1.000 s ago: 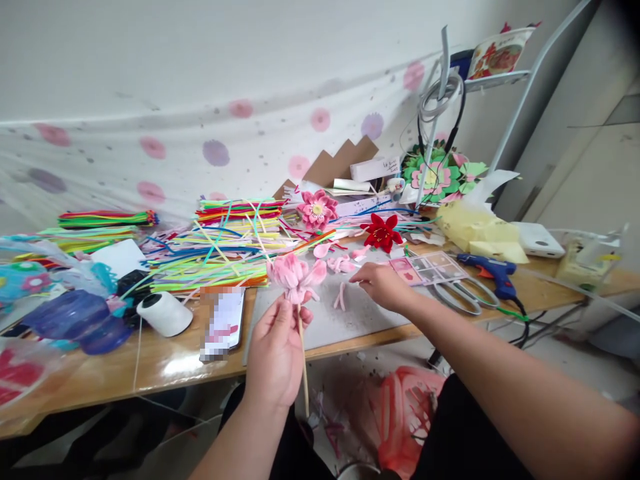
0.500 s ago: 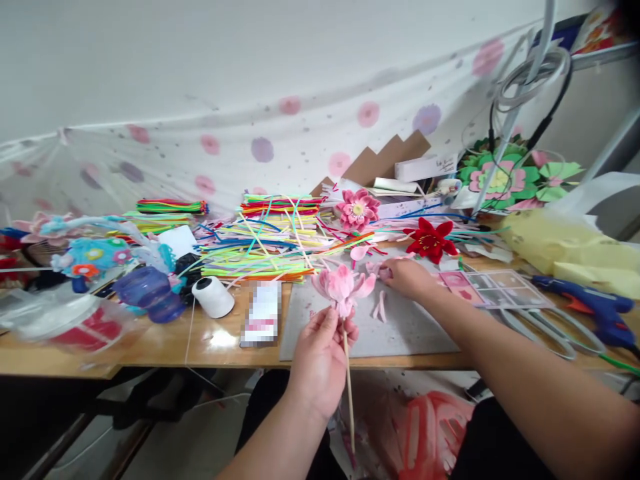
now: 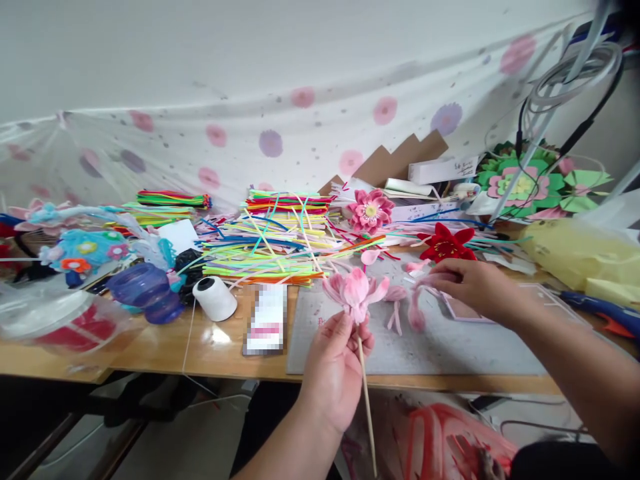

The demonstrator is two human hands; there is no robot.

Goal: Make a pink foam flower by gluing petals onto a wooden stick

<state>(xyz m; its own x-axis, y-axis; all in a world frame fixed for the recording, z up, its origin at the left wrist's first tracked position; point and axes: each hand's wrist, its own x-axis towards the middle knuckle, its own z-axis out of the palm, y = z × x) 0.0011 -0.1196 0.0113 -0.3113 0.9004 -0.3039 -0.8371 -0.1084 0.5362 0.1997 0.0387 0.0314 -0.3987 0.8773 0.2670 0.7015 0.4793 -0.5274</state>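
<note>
The left hand (image 3: 335, 373) grips the pink flower (image 3: 356, 290) by its base and stick (image 3: 367, 407), before the grey board (image 3: 450, 350); the right hand (image 3: 477, 290) pinches a blurred pink petal (image 3: 416, 315) over the board.

- Bare at left hand (image 3: 333, 373) and right hand (image 3: 477, 287)
- Bare along both forearms (image 3: 575, 353), widening toward the elbows
- Clad in black over the legs (image 3: 265, 427), below the desk's (image 3: 215, 363) front edge
- Too dark there to make out seams
</note>
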